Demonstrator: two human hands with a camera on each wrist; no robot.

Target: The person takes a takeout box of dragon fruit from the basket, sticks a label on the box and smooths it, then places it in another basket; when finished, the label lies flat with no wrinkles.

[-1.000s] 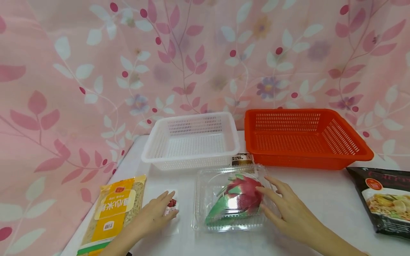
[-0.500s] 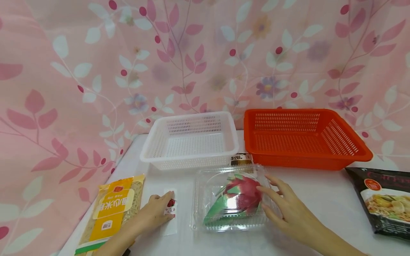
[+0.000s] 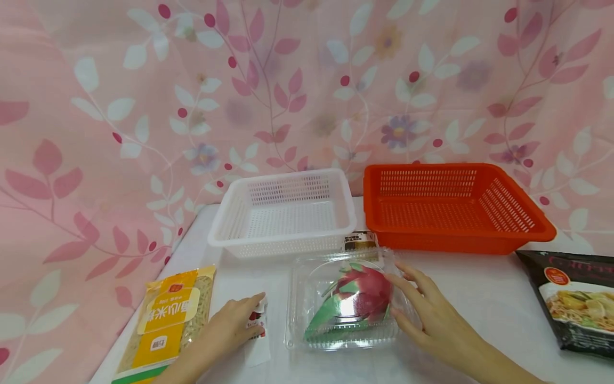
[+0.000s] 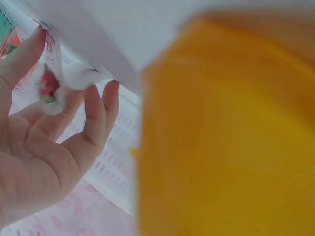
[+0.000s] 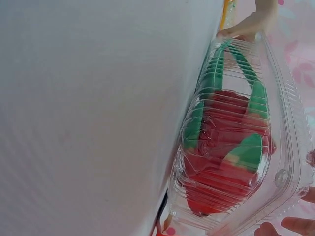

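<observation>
My left hand (image 3: 230, 325) pinches a small flat white packet (image 3: 259, 349) with a red picture printed on it. In the left wrist view, the thumb and fingertips of that hand (image 4: 49, 147) take the packet (image 4: 49, 86) by its edges, and it bends between them. To the right lies a clear plastic clamshell box (image 3: 291, 314) with a pink-and-green dragon fruit (image 3: 366, 293) inside. Loosely spread, the fingers of my right hand (image 3: 431, 314) rest at the box's right side. In the right wrist view, its fingertips (image 5: 298, 225) appear beside the box rim (image 5: 290, 147).
A yellow food bag (image 3: 165, 325) lies left of the left hand. Behind stand a white basket (image 3: 283, 237) and a red basket (image 3: 441, 242), with a small dark-labelled container (image 3: 361, 240) near the gap. A black noodle package (image 3: 575, 298) lies far right.
The left hand has closed its fingers on the white packet, which has turned slightly and shifted a little toward the viewer. The right hand stays at the box.
</observation>
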